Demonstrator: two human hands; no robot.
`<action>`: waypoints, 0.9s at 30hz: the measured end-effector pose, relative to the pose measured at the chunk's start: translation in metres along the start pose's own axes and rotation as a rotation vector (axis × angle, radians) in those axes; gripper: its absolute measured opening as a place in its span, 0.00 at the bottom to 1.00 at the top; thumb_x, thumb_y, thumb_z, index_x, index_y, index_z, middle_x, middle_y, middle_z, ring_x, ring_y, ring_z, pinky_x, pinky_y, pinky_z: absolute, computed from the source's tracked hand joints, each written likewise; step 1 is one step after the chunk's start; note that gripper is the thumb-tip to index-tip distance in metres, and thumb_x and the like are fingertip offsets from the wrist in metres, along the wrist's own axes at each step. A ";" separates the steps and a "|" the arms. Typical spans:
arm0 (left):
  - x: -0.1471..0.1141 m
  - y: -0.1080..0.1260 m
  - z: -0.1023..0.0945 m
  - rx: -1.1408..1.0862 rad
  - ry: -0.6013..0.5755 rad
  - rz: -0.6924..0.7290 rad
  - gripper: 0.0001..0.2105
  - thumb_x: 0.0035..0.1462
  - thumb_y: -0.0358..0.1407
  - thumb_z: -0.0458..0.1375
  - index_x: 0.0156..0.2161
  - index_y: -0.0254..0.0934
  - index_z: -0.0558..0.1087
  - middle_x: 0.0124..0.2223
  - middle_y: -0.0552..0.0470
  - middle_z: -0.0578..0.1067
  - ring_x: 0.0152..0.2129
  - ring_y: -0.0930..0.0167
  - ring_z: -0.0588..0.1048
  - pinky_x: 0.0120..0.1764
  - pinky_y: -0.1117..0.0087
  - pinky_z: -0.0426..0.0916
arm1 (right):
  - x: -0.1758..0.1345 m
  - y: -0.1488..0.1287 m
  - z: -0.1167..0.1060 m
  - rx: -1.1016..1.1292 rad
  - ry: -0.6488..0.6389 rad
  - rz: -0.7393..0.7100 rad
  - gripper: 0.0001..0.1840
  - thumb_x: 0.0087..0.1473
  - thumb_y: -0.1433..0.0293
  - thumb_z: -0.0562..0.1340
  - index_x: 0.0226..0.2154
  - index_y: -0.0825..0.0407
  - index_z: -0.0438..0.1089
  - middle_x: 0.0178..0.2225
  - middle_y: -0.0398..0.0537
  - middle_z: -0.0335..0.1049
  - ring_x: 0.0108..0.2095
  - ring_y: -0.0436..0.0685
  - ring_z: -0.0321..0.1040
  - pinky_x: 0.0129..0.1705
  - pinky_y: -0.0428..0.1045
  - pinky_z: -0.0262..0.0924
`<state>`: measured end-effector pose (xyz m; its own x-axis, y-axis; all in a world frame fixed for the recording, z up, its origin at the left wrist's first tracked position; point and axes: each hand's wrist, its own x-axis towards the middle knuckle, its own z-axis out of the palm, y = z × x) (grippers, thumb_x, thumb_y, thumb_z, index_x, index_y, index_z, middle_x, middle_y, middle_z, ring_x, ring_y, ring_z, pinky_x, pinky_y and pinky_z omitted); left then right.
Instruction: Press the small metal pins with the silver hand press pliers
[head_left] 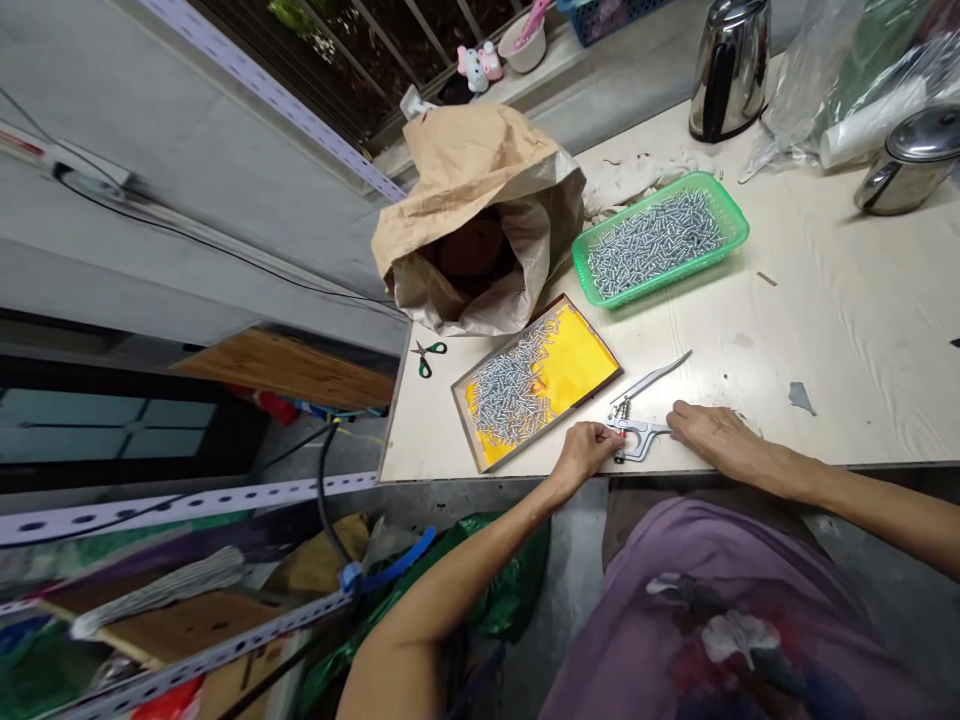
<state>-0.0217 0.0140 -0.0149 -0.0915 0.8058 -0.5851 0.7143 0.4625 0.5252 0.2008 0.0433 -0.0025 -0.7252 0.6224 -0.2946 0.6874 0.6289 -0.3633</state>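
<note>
A pair of silver hand-press pliers (639,432) with a spring and a small red part at its head lies at the table's front edge, its upper handle raised away from the lower one. My left hand (583,452) is closed in a pinch at the head of the pliers; whatever is between the fingertips is too small to make out. At the other end, my right hand (712,437) has its fingers closed on the tip of the lower handle. Left of the pliers is a shallow tray (581,360) with a yellow bottom, partly covered by small silver metal pins (514,395).
Behind the tray stand an open brown paper bag (480,150) and a green basket (660,277) full of similar metal pins. Green-handled scissors (427,357) lie at the left edge. A steel kettle (727,70), a steel pot (911,160) and plastic wrapping (810,110) occupy the back right.
</note>
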 end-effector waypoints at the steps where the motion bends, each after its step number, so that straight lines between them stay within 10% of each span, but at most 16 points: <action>1: 0.001 -0.001 -0.001 -0.001 -0.029 -0.010 0.10 0.49 0.37 0.61 0.27 0.30 0.79 0.18 0.57 0.70 0.19 0.76 0.66 0.25 0.75 0.56 | 0.000 0.000 0.001 0.013 0.006 -0.005 0.12 0.59 0.81 0.50 0.35 0.54 0.67 0.36 0.50 0.67 0.31 0.53 0.63 0.28 0.48 0.44; 11: 0.005 -0.002 0.000 0.080 -0.066 0.028 0.10 0.48 0.37 0.60 0.22 0.32 0.74 0.18 0.58 0.66 0.19 0.77 0.63 0.24 0.76 0.55 | 0.003 0.003 0.017 -0.050 0.100 -0.051 0.14 0.57 0.82 0.50 0.38 0.53 0.67 0.36 0.51 0.67 0.31 0.54 0.62 0.27 0.49 0.41; 19: 0.009 -0.016 0.002 -0.083 -0.201 -0.061 0.15 0.44 0.46 0.60 0.22 0.33 0.72 0.16 0.59 0.62 0.15 0.78 0.59 0.20 0.76 0.54 | 0.003 0.011 0.015 0.014 0.118 -0.045 0.10 0.58 0.72 0.57 0.43 0.54 0.68 0.45 0.59 0.68 0.41 0.61 0.66 0.36 0.52 0.58; 23: 0.007 -0.020 0.004 -0.109 -0.205 -0.039 0.17 0.43 0.47 0.60 0.21 0.33 0.71 0.16 0.59 0.61 0.15 0.78 0.58 0.21 0.76 0.54 | 0.014 0.037 0.015 -0.049 0.238 -0.081 0.45 0.43 0.54 0.71 0.59 0.54 0.59 0.63 0.68 0.53 0.61 0.75 0.50 0.54 0.64 0.55; 27: 0.007 -0.022 0.006 -0.099 -0.192 -0.045 0.17 0.43 0.48 0.60 0.21 0.33 0.71 0.16 0.60 0.60 0.15 0.78 0.58 0.21 0.76 0.54 | 0.027 0.052 0.013 -0.100 0.213 -0.120 0.53 0.37 0.50 0.71 0.61 0.55 0.56 0.62 0.67 0.55 0.63 0.76 0.48 0.58 0.68 0.48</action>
<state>-0.0336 0.0071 -0.0343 0.0185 0.7027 -0.7112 0.6403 0.5380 0.5482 0.2167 0.0869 -0.0414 -0.7841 0.6179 -0.0575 0.6050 0.7405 -0.2926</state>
